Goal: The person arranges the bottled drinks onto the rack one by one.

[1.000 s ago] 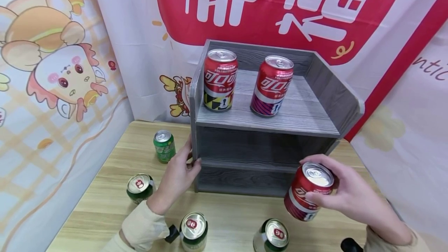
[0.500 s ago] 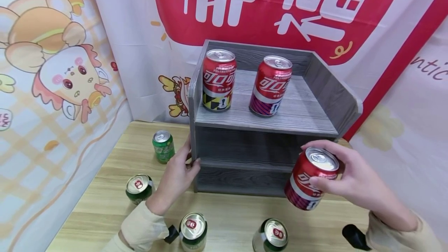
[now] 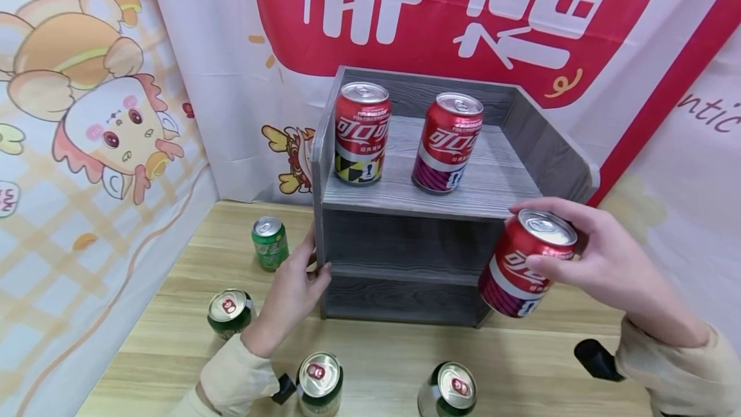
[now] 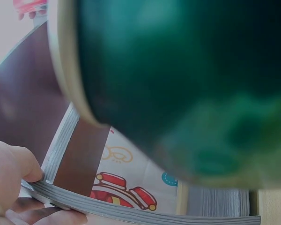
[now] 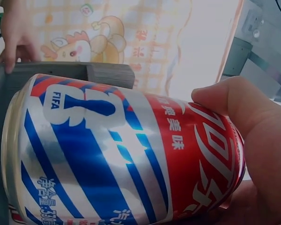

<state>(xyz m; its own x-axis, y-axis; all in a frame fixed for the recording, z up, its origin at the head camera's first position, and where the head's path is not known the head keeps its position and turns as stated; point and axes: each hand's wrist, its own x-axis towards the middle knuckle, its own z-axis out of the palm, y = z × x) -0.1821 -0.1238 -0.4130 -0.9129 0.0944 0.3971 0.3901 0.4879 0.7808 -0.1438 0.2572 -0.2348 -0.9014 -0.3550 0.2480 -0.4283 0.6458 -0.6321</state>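
Note:
My right hand [image 3: 602,262] grips a red cola can [image 3: 529,266] near its top, thumb in front and fingers behind. The can tilts in the air at the right front of a grey wooden shelf [image 3: 399,211]. In the right wrist view the can [image 5: 98,150] shows blue stripes and a FIFA mark. My left hand [image 3: 295,288] pinches the shelf's left side panel, thumb on the inner side and fingers outside, as the left wrist view also shows of the hand [image 4: 14,173]. On the top board stand two more red cans, one at the left [image 3: 363,132] and one near the middle [image 3: 448,142].
Left of the shelf stands a small green can [image 3: 270,243]. Dark green cans with pale lids stand by my left forearm [image 3: 230,311] and along the front, one left [image 3: 320,381] and one right [image 3: 448,388]. A printed cloth [image 3: 231,31] hangs behind the shelf.
My right hand has lifted the cola can upward and a little to the right, from low in front of the shelf toward the top board's height. My left hand has stayed on the side panel.

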